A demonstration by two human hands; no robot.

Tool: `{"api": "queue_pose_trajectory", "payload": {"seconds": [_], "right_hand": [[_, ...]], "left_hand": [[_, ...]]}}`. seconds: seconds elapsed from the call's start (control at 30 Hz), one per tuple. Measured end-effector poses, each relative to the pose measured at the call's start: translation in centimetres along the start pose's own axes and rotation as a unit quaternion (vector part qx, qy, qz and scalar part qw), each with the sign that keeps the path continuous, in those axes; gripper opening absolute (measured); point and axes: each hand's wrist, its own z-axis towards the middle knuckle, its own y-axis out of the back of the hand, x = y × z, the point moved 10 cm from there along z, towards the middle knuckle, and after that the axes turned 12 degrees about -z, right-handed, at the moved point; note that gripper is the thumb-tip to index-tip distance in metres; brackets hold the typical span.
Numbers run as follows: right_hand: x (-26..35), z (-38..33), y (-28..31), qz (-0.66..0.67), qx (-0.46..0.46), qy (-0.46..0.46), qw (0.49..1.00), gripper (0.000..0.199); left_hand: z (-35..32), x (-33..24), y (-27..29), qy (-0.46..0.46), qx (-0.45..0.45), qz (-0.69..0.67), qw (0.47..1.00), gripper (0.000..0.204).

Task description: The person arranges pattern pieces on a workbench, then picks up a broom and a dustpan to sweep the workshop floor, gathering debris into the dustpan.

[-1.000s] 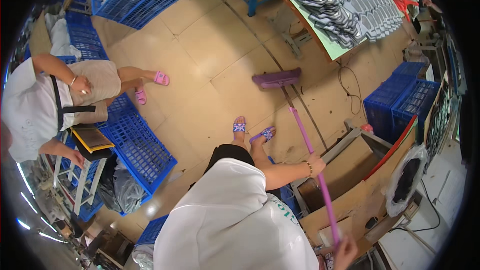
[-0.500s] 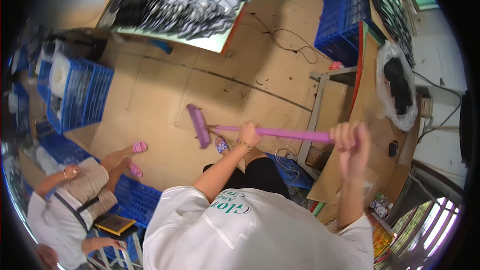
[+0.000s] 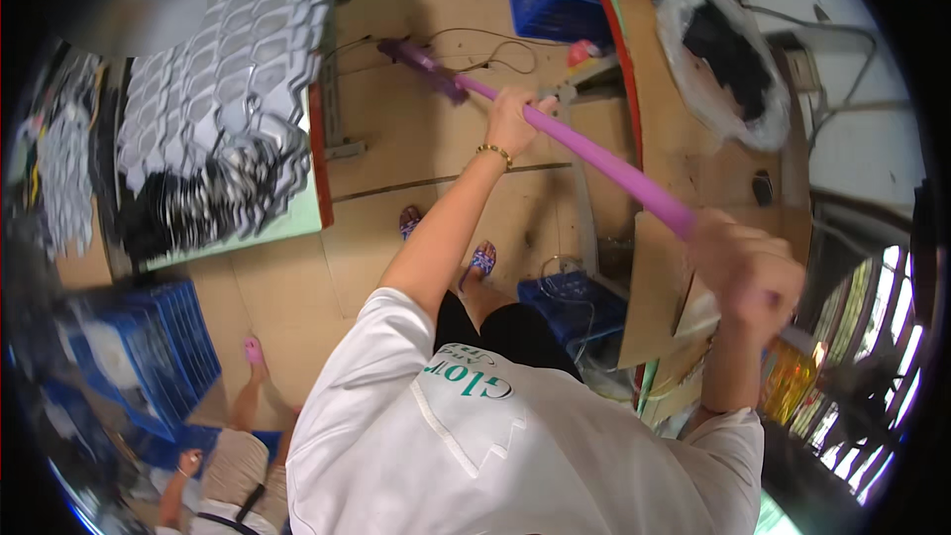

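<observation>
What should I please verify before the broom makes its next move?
1. Left hand gripping the broom handle: ok.
2. Right hand gripping the handle nearer its upper end: ok.
3. Broom head well away from the loose cable: not ok, the cable runs close by.
4. Broom head touching the floor: cannot tell, blurred.
5. Your patterned slippers clear of the broom head: ok.
6. Co-worker's pink slipper clear of it: ok.
</observation>
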Motion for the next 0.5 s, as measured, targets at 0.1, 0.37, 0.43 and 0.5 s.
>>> {"api": "queue_pose_trajectory", "payload": {"seconds": [0.1,0.37,0.43,0.5], "right_hand": [[4.5,1.6,7.9,0.146,-0.002,0.070,0.987,0.031],[3.8,0.6,5.0,-0.040,-0.072,-0.102,0.991,0.023],[-2.5,-0.8,0.0,-0.120,-0.068,-0.255,0.957,0.025],[-5.8,-0.9,-1.9,-0.067,-0.008,-0.293,0.954,0.027]], "left_hand": [[-1.7,-7.6,-6.6,0.038,0.161,-0.169,0.972,0.029],[-17.3,-12.2,-18.0,0.034,0.512,-0.279,0.812,0.024],[-19.5,-4.0,-18.6,0.059,0.482,-0.296,0.822,0.021],[-19.5,-2.7,-19.4,0.120,0.498,-0.280,0.812,0.013]]}}
